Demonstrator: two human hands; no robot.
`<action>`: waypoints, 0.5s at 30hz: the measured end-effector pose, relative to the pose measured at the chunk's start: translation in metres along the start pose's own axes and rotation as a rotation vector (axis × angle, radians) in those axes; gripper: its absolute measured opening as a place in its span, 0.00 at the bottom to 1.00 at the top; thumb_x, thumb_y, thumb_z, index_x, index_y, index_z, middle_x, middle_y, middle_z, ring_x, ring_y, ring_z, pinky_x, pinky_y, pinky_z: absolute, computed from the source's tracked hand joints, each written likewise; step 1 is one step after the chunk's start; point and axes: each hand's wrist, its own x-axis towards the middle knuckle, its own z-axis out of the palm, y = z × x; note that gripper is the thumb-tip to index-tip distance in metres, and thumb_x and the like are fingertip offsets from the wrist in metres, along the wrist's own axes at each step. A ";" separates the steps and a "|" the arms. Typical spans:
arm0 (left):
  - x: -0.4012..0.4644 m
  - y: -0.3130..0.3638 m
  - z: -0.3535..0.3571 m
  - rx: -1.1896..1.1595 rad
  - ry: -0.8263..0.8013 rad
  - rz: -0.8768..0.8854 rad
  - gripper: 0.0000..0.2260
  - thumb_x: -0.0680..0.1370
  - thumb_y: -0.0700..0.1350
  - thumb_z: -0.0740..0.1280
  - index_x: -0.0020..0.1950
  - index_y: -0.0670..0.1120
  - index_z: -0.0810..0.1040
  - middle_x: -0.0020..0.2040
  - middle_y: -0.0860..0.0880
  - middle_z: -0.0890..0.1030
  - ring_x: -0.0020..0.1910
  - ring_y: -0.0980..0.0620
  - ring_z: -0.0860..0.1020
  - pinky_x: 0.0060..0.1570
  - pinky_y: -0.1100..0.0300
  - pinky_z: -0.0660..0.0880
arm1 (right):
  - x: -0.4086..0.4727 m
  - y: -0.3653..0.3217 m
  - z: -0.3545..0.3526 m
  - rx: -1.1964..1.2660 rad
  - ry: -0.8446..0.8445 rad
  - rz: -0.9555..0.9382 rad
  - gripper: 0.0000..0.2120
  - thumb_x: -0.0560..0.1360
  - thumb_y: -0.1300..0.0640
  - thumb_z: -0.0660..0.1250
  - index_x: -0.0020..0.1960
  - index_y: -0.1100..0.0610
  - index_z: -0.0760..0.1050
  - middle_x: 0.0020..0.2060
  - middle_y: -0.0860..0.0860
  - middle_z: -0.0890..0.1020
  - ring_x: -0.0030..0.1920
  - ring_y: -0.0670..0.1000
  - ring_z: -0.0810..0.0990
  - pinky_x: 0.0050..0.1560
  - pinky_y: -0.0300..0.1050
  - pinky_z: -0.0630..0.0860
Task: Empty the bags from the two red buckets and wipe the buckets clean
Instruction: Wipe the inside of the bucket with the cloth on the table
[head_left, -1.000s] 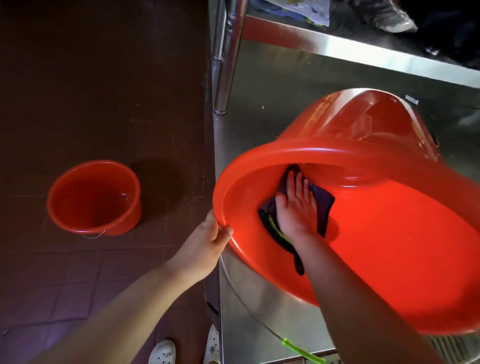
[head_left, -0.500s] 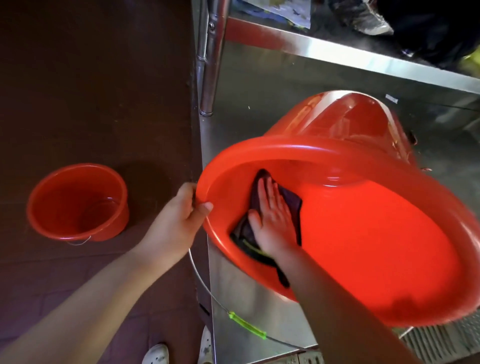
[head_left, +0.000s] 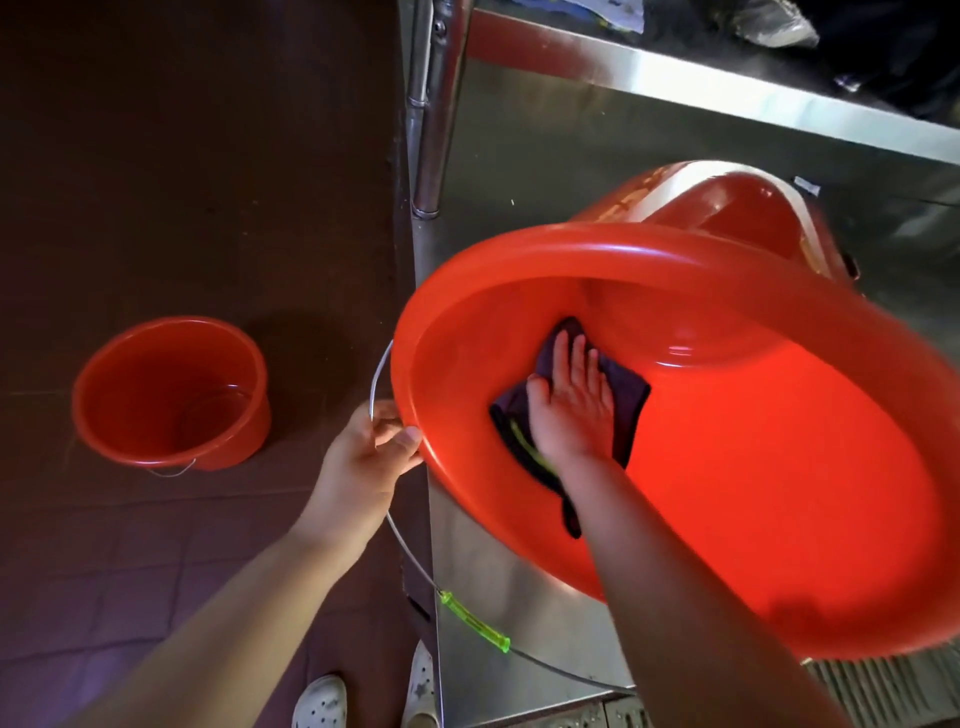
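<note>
A large red bucket (head_left: 753, 493) lies tilted on its side on a steel table, its mouth facing me. My right hand (head_left: 571, 400) is inside it, pressed flat on a dark cloth (head_left: 626, 400) against the inner wall. My left hand (head_left: 363, 457) grips the bucket's left rim together with the wire handle (head_left: 410, 556), whose green grip (head_left: 475, 622) hangs below. A second, smaller red bucket (head_left: 171, 392) stands upright on the floor at the left and looks empty. No bags are in view.
The steel table (head_left: 519, 171) has a shelf edge above at the right and a steel post (head_left: 434, 104) at its left corner. Dark tiled floor (head_left: 182, 156) fills the left. My white shoes (head_left: 319, 701) show at the bottom. A grate (head_left: 883, 686) sits bottom right.
My right hand has slid the cloth further into the bucket and to the right along the wall. My left hand has shifted its hold on the rim and now also holds the wire handle.
</note>
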 end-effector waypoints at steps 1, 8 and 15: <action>0.001 -0.001 0.001 -0.012 0.011 0.009 0.05 0.79 0.36 0.63 0.53 0.43 0.75 0.48 0.48 0.83 0.48 0.54 0.82 0.44 0.64 0.79 | -0.020 -0.010 0.003 0.016 0.013 -0.029 0.31 0.80 0.47 0.51 0.78 0.54 0.43 0.77 0.55 0.49 0.77 0.53 0.48 0.75 0.47 0.45; -0.005 0.009 0.002 0.165 0.026 0.099 0.07 0.78 0.35 0.64 0.50 0.47 0.74 0.46 0.41 0.80 0.51 0.40 0.79 0.59 0.41 0.74 | -0.122 -0.039 0.007 0.186 0.020 -0.195 0.36 0.72 0.45 0.51 0.77 0.50 0.44 0.77 0.52 0.53 0.76 0.53 0.54 0.74 0.50 0.55; 0.004 0.077 -0.006 0.419 -0.048 0.340 0.09 0.76 0.37 0.68 0.47 0.52 0.76 0.42 0.53 0.83 0.42 0.61 0.81 0.45 0.70 0.76 | -0.025 0.003 -0.004 0.030 -0.006 -0.175 0.33 0.79 0.47 0.56 0.78 0.53 0.45 0.77 0.54 0.50 0.77 0.53 0.51 0.75 0.45 0.49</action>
